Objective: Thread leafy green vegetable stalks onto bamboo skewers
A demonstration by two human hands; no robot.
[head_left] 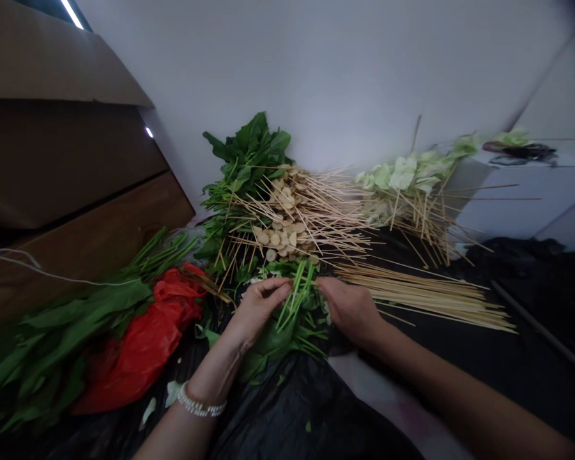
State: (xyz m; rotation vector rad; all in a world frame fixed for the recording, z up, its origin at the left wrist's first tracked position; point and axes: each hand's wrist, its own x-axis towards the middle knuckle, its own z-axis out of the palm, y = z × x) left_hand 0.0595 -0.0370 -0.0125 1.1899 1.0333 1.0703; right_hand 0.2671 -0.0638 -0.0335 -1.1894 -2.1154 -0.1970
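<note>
My left hand (259, 305) and my right hand (347, 306) both grip a small bunch of green leafy stems (294, 300) held between them over black plastic sheeting (287, 409). The stems stick up between my fingertips and the leaves hang down toward me. A bead bracelet sits on my left wrist. Just beyond my hands lies a heap of skewers loaded with pale round slices (287, 220). A bundle of bare bamboo skewers (426, 294) lies to the right of my right hand.
Loose leafy greens (249, 153) lean against the white wall. Skewers with pale green leaves (412, 179) lie at the back right. A red plastic bag (148, 338) and long green leaves (52, 338) lie at left beside a wooden cabinet (76, 166).
</note>
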